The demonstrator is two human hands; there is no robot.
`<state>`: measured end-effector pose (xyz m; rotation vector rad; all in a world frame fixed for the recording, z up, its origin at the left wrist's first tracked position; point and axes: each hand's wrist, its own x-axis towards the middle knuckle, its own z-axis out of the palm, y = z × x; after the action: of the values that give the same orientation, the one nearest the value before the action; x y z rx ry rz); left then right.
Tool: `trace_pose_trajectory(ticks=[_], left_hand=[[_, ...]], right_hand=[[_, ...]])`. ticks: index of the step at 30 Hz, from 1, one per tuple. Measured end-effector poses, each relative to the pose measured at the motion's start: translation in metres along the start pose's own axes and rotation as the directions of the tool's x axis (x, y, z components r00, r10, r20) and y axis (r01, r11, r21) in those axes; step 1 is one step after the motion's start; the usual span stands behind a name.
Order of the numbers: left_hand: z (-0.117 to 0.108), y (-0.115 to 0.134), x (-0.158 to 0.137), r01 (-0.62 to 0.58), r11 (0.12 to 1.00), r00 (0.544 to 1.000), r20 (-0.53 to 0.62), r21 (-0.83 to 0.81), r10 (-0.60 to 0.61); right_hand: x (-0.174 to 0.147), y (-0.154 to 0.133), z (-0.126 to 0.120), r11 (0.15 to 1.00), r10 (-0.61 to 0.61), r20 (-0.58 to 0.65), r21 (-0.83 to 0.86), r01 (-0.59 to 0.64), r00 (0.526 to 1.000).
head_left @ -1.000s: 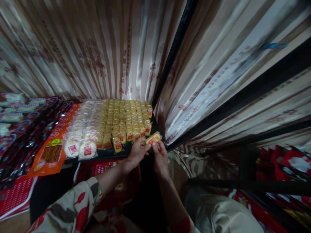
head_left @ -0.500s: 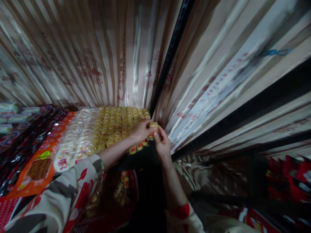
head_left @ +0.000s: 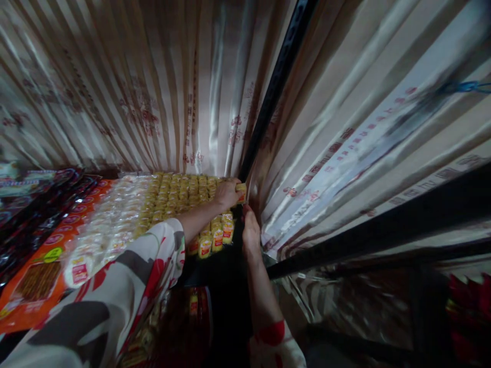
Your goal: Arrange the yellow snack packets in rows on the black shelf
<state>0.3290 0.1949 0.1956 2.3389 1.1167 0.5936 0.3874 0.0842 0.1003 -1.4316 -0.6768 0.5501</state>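
Note:
My left hand [head_left: 229,193] reaches to the back right corner of the shelf, its fingers closed on a small yellow snack packet [head_left: 241,189] with a red label. Just below that packet is my right hand [head_left: 251,230], fingers stretched forward and holding nothing I can see. Its fingertips are dim and partly in shadow. Beside and under my left forearm stand tight rows of matching yellow packets [head_left: 180,189]. Several at the front [head_left: 217,237] show their red labels.
Left of the yellow rows are white-wrapped packets [head_left: 111,214], an orange bag [head_left: 42,276] and dark packages [head_left: 34,220]. Pale printed curtains [head_left: 161,92] hang behind. A black upright post [head_left: 268,112] and a black rail [head_left: 368,214] frame the corner. A red basket with packets sits below.
My left hand has carried the yellow packet slightly up and back into the corner. My right hand has come off the packet and dropped a little lower. The view has shifted slightly.

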Motion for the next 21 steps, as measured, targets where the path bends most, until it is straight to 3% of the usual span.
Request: trace_pose_trajectory(ticks=[6, 9, 12, 16, 21], left_hand=[[0.012, -0.002, -0.001, 0.001, 0.988, 0.993, 0.117, 0.156, -0.019], [0.019, -0.007, -0.002, -0.081, 0.971, 0.992, 0.116, 0.225, 0.056], [0.028, -0.014, -0.001, -0.086, 0.955, 0.995, 0.08, 0.283, 0.066], [0.035, -0.02, 0.0, -0.045, 0.956, 0.999, 0.025, 0.291, 0.039], [0.035, -0.024, 0.001, -0.089, 0.976, 0.996, 0.027, 0.2, 0.085]], right_hand=[[0.009, 0.018, -0.001, 0.997, 0.05, 0.075, 0.048, -0.053, 0.996], [0.012, 0.025, -0.001, 0.997, 0.07, 0.08, 0.023, -0.072, 0.994], [0.015, 0.033, 0.001, 0.993, 0.121, 0.071, -0.019, -0.12, 0.99], [0.018, 0.04, 0.004, 0.986, 0.164, 0.077, -0.01, -0.164, 0.983], [0.017, 0.044, 0.006, 0.986, 0.164, 0.064, -0.017, -0.163, 0.984]])
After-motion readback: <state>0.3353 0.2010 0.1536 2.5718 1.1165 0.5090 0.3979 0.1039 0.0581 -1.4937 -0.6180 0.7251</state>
